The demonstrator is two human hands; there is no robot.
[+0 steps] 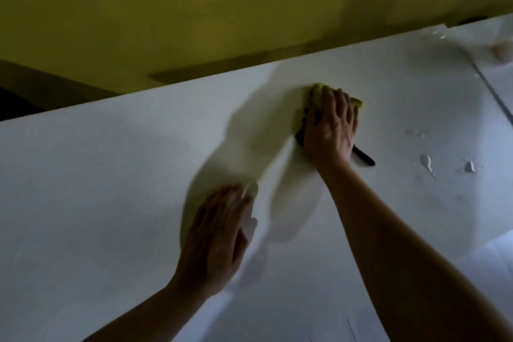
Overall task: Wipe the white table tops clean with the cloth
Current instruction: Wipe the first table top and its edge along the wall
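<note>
The white table top point(111, 175) fills most of the view. My right hand point(330, 125) lies palm down, fingers stretched forward, pressing a yellow cloth point(317, 89) onto the table near its far edge. Yellow corners of the cloth peek out past my fingertips, and a dark strip point(364, 159) of it sticks out beside my wrist. My left hand point(219, 233) rests flat on the table nearer to me, fingers straight, holding nothing; it is blurred.
Water drops point(426, 162) and a smaller puddle point(469, 166) lie to the right of my right hand. A seam point(491, 89) separates this table from another white top at the right. A yellow wall point(194, 8) stands behind the far edge.
</note>
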